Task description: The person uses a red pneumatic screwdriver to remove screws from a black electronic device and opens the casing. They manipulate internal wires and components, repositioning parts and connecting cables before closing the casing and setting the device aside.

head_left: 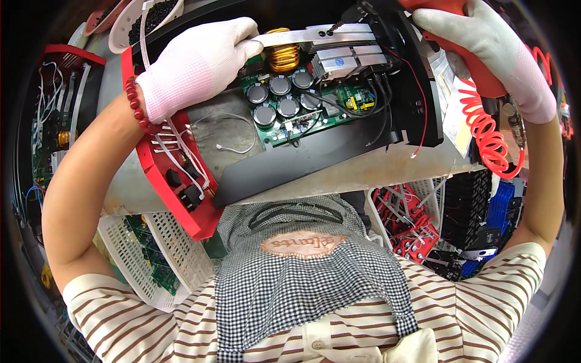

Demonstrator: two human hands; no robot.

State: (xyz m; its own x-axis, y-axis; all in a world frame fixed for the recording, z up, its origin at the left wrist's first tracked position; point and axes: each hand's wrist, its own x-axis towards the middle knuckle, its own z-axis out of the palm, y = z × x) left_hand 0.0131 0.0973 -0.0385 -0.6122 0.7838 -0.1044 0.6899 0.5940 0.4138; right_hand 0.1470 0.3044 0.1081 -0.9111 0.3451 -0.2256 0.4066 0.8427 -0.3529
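My left hand (203,63), in a white and pink glove, pinches the left end of a flat silver metal strip (296,37). The strip lies across a copper-wound coil (282,57) and the silver heat sinks (351,60) of a green circuit board (278,130). My gloved right hand (484,45) is wrapped round a red air screwdriver (481,72), partly cut off by the upper edge. A dark bit (342,23) meets the strip near its holes; its link to the tool is hard to follow. Several round capacitors (279,85) stand on the board, inside a black metal housing (290,166).
A red end panel (160,163) with white wires stands at the housing's left. A red coiled hose (484,130) hangs at right. White baskets hold green boards (157,266) and red parts (414,221) below the bench. Bowls of black screws (154,18) sit at far left.
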